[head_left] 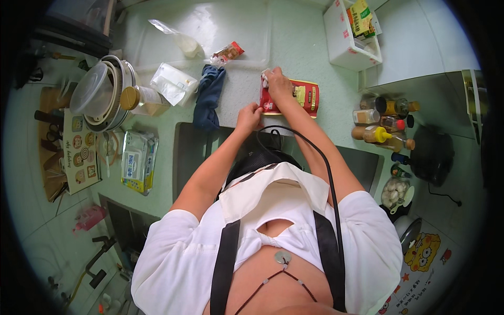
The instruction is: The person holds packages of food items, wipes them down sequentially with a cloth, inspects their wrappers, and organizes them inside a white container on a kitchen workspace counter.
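A red pouch (310, 97) with a yellow panel lies flat on the pale green counter in front of me. My left hand (248, 116) is closed, thumb and fingertips pinching the pouch's near left corner. My right hand (279, 85) rests over the pouch's left part, fingers curled around a small crumpled white piece (265, 77) that looks like tissue, at the far left corner. The right palm hides part of the pouch. Left of my hands lies a dark blue cloth (209, 97), beside a white tissue pack (174, 84).
Farther back are a small red packet (227, 53) and a clear bag (181, 41) of white stuff. Stacked bowls (107, 92) and a gold-lidded jar (144, 100) stand left, near a wipes pack (139, 161). Seasoning bottles (383, 123) and a white bin (353, 50) are right.
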### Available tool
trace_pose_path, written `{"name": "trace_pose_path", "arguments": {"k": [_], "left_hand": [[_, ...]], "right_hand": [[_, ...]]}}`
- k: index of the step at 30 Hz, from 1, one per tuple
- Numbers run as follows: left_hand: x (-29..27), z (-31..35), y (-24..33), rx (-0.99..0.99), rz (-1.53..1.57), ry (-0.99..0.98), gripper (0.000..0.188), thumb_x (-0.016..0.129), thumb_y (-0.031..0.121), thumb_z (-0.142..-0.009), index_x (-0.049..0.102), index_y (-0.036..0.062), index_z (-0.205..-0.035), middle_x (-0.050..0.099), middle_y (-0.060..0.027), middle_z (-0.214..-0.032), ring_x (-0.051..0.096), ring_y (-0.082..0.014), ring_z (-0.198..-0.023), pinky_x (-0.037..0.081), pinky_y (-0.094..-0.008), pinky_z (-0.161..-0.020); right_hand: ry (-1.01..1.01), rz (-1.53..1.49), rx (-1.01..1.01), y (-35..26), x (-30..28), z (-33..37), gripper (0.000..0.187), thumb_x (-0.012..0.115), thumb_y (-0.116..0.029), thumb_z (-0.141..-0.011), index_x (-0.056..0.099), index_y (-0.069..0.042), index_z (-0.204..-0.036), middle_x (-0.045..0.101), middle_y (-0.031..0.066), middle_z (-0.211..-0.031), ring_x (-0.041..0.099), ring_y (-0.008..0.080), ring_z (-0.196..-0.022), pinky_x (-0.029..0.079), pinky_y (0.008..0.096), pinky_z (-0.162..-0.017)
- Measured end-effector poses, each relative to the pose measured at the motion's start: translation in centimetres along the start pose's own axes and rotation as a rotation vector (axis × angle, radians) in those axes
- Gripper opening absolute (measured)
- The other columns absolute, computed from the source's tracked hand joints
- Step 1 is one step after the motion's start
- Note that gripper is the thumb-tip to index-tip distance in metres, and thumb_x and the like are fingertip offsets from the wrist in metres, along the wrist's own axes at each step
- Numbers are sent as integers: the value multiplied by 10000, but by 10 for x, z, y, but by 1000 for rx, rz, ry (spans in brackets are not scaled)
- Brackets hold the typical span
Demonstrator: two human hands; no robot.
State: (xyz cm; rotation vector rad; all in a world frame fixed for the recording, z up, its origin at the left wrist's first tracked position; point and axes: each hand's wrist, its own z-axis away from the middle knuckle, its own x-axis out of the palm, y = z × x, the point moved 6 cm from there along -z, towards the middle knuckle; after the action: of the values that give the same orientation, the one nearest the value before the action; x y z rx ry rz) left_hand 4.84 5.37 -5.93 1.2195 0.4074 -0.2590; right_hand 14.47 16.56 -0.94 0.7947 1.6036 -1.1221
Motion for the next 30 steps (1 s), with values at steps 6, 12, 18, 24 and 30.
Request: {"name": "trace_pose_path", "arguments": {"k": [6, 12, 18, 24, 30], "left_hand": [[8, -10, -18, -10, 49, 30, 191, 573, 195, -859, 605, 9, -830, 604, -119, -623, 615, -216, -520, 499, -346, -461], [12, -9, -19, -161, 205, -59, 224, 557, 196, -866, 581, -16, -796, 593, -133, -608, 603, -218, -487, 495, -350, -450], [11, -6, -17, -185, 188, -117, 230, 545, 192, -883, 551, -27, -814, 594, -135, -632, 613, -220, -484, 496, -342, -425], [4, -3, -12, -60, -141, -146, 243, 570, 226, -873, 586, -15, -845, 582, -100, -611, 592, -184, -459, 485, -330, -438], [6, 16, 6, -34, -265, -373, 279, 602, 274, -848, 592, 1, -795, 593, -115, -588, 584, -194, -445, 464, -346, -468]], "right_hand": [[-185, 35, -33, -19, -9, 53, 125, 504, -124, -837, 589, -75, -914, 544, 153, -891, 639, 310, -810, 531, 418, -658], [-67, -55, -15, 17, 5, 103, 182, 535, -164, -835, 594, -128, -1003, 544, 134, -933, 627, 309, -799, 516, 424, -632], [80, -42, -75, 68, -28, 151, 236, 556, -143, -826, 606, -197, -1050, 544, 100, -965, 621, 297, -782, 520, 410, -617], [116, 56, 396, 174, -62, 181, 275, 596, -127, -791, 623, -193, -1057, 546, 105, -1027, 606, 320, -842, 506, 414, -703], [370, -216, 285, 143, -97, 145, 339, 576, -84, -757, 627, -183, -1077, 553, 97, -1040, 601, 304, -855, 496, 398, -725]]}}
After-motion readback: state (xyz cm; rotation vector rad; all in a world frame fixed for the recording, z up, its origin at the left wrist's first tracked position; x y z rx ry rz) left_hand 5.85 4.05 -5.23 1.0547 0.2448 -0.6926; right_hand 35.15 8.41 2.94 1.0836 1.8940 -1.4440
